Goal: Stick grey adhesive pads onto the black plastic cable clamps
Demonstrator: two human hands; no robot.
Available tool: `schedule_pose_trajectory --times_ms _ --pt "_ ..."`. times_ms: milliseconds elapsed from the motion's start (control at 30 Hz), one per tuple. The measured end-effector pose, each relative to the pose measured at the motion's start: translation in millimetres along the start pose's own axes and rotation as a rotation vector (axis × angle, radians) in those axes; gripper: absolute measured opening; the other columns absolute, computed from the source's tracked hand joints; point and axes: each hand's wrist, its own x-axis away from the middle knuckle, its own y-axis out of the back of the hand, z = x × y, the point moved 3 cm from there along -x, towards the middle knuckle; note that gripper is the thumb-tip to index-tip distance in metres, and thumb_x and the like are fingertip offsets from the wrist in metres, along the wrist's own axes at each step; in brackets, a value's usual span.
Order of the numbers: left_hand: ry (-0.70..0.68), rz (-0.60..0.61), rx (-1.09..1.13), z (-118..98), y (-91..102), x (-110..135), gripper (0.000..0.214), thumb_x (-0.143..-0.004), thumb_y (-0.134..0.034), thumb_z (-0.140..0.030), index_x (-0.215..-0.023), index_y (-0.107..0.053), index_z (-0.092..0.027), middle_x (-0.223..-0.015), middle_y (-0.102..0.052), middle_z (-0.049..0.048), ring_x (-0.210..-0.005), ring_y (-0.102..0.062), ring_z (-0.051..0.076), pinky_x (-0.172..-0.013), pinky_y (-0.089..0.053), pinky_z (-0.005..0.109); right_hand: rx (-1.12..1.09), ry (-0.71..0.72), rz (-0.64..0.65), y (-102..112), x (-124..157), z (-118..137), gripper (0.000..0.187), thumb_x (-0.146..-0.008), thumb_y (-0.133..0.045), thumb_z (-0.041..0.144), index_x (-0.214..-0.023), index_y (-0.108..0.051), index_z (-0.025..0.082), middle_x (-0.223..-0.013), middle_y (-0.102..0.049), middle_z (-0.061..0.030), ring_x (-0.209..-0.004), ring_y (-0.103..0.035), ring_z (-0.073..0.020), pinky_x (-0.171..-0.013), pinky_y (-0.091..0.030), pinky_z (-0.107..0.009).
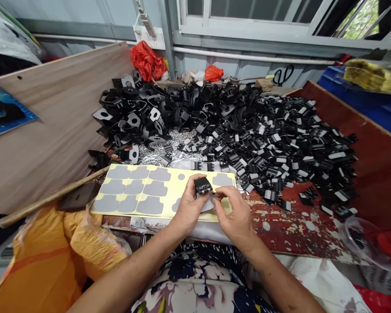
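Note:
My left hand (188,205) pinches a small black plastic clip (203,185) between thumb and fingers, just above a yellow backing sheet (156,191) that carries several grey adhesive pads. My right hand (233,213) is beside it, with its fingertips closed on a grey pad (211,201) under the clip. Both hands hover over the sheet's right end, near the table's front edge. How the pad sits against the clip is hidden by my fingers.
A large heap of black plastic clips (263,139) covers the red worn tabletop (289,226). More black parts with grey pads (133,113) lie at the back left. A wooden board (52,121) leans on the left; an orange bag (52,256) sits lower left. Scissors (282,74) hang on the back wall.

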Motion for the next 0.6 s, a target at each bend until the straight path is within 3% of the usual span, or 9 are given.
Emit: schedule_pose_trajectory --times_ms 100,167,233,300,400,500,600 --pt "-0.120 -0.076 -0.134 6 4.8 1 0.038 -0.081 -0.079 -0.017 -0.115 -0.063 -0.025 -0.103 -0.061 -0.0004 -0.095 -0.056 0.015 -0.089 -0.046 0.025 0.139 0.157 -0.056 -5 7 6 0.062 -0.095 -0.062 0.005 -0.149 -0.043 0.028 -0.118 -0.067 -0.0104 -0.090 -0.067 -0.0217 -0.086 -0.058 -0.041" --pt "-0.122 -0.118 -0.141 6 6.5 3 0.036 -0.081 -0.078 -0.017 -0.113 -0.063 -0.024 -0.101 -0.060 -0.0010 -0.092 -0.056 0.014 -0.085 -0.047 0.023 0.268 0.185 -0.078 -2 8 10 0.075 -0.093 -0.067 0.009 -0.157 -0.034 0.031 -0.138 -0.058 -0.0160 -0.094 -0.066 -0.0232 -0.089 -0.056 -0.046" --pt "-0.038 -0.129 -0.069 5 5.1 7 0.040 -0.081 -0.079 -0.021 -0.115 -0.059 -0.025 -0.097 -0.057 -0.0021 -0.082 -0.056 0.012 -0.073 -0.048 0.022 0.381 0.128 -0.093 5 5 12 0.077 -0.090 -0.077 0.021 -0.155 -0.037 0.032 -0.145 -0.053 -0.0185 -0.107 -0.064 -0.0305 -0.095 -0.052 -0.054" --pt "0.097 -0.085 0.018 2 1.2 12 0.050 -0.080 -0.082 -0.028 -0.121 -0.054 -0.027 -0.092 -0.055 -0.0037 -0.069 -0.054 0.011 -0.057 -0.046 0.021 0.335 -0.009 -0.038 13 0 10 0.070 -0.087 -0.080 0.029 -0.149 -0.046 0.030 -0.133 -0.061 -0.0158 -0.112 -0.062 -0.0348 -0.098 -0.049 -0.057" --pt "0.260 0.068 0.071 -6 -2.4 21 0.062 -0.078 -0.087 -0.035 -0.127 -0.050 -0.029 -0.088 -0.056 -0.0035 -0.062 -0.055 0.013 -0.046 -0.045 0.021 -0.094 -0.305 0.213 10 -5 1 0.044 -0.091 -0.066 0.023 -0.134 -0.057 0.027 -0.092 -0.065 -0.0024 -0.087 -0.064 -0.0229 -0.084 -0.054 -0.041" --pt "0.322 0.187 0.091 -13 2.7 28 0.067 -0.078 -0.089 -0.035 -0.134 -0.051 -0.028 -0.101 -0.064 0.0018 -0.067 -0.064 0.015 -0.056 -0.055 0.027 -0.439 -0.510 0.336 -1 -5 -7 0.036 -0.088 -0.058 0.020 -0.123 -0.062 0.027 -0.077 -0.054 0.0044 -0.071 -0.057 -0.0157 -0.071 -0.049 -0.030" --pt "0.373 0.215 0.097 -16 11.0 36 0.075 -0.076 -0.091 -0.032 -0.140 -0.052 -0.031 -0.120 -0.067 0.0060 -0.069 -0.069 0.015 -0.069 -0.059 0.031 -0.491 -0.546 0.325 -11 0 -7 0.034 -0.083 -0.063 0.022 -0.115 -0.066 0.030 -0.075 -0.054 0.0048 -0.071 -0.055 -0.0171 -0.070 -0.047 -0.032"
